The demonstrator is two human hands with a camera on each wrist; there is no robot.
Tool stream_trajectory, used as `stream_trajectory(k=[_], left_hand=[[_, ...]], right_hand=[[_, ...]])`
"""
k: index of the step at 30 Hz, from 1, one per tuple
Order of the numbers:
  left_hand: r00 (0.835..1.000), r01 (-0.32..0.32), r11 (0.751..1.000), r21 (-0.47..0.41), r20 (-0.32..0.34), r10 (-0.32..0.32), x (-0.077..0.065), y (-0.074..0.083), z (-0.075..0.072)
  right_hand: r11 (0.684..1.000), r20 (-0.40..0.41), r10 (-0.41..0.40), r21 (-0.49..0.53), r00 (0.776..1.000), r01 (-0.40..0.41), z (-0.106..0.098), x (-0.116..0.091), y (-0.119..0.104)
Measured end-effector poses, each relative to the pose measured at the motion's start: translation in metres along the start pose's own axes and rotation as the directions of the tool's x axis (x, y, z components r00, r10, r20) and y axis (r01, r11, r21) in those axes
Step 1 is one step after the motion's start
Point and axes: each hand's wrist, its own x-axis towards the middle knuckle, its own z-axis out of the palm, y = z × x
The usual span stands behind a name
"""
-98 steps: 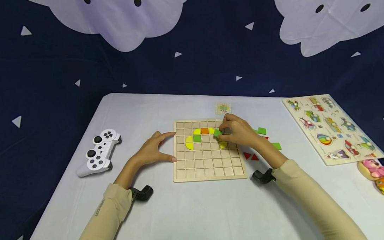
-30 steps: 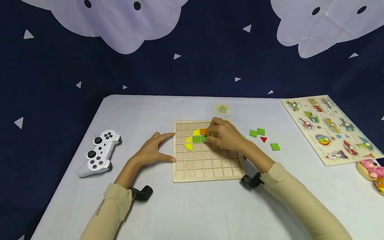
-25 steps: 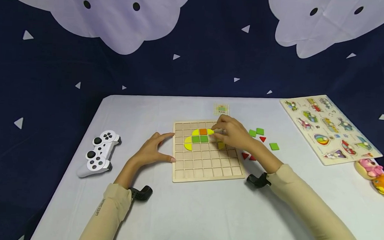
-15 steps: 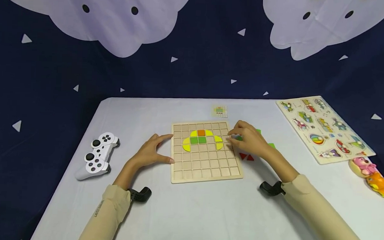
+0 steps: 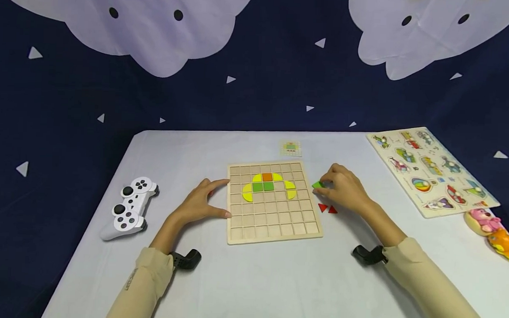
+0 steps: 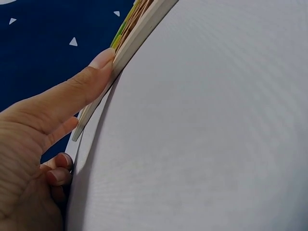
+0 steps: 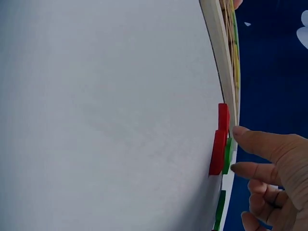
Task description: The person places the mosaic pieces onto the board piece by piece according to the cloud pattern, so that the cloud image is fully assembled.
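Note:
A wooden grid board (image 5: 274, 240) lies on the table in the head view. On it sit an orange square tile (image 5: 267, 177), two green square tiles (image 5: 257, 186) and several yellow rounded tiles (image 5: 291, 194). My left hand (image 5: 199, 201) touches the board's left edge with thumb and forefinger spread apart; the left wrist view shows the thumb (image 6: 77, 91) against the rim. Off the right edge, my right hand (image 5: 343, 186) pinches a loose green square tile (image 5: 318, 185) between thumb and forefinger. Two red triangle tiles (image 5: 327, 209) lie just in front of that hand.
A small pattern card (image 5: 291, 148) lies behind the board. A white game controller (image 5: 131, 208) is at the left. An animal knob puzzle (image 5: 432, 172) takes up the right back, with pink and orange toys (image 5: 493, 233) beside it. Another green tile (image 7: 220, 209) shows in the right wrist view.
My right hand set a second green tile beside the first on the board, let go, and moved right to the loose green tile beside the board. The left hand keeps its place.

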Motion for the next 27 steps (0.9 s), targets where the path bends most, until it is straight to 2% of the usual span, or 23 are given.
stream_trajectory(k=[10,15,21,27], left_hand=[[0.999,-0.031,0.999,-0.02,0.009,0.032,0.004,-0.001,0.002],[1.0,-0.019,1.0,-0.02,0.007,0.019,0.002,-0.002,0.001],[1.0,-0.016,1.0,-0.018,0.009,0.017,0.001,-0.001,-0.001],[1.0,-0.013,1.0,-0.019,0.006,0.014,0.0,0.0,-0.001]], right_hand=[[0.999,0.043,0.045,0.006,0.998,-0.045,-0.003,0.002,0.0],[1.0,0.04,0.01,0.003,0.999,-0.01,-0.003,0.007,0.0],[0.998,-0.029,-0.046,0.048,0.999,0.048,-0.008,0.01,-0.005],[0.991,-0.062,-0.12,0.06,0.991,0.124,-0.006,0.016,-0.021]])
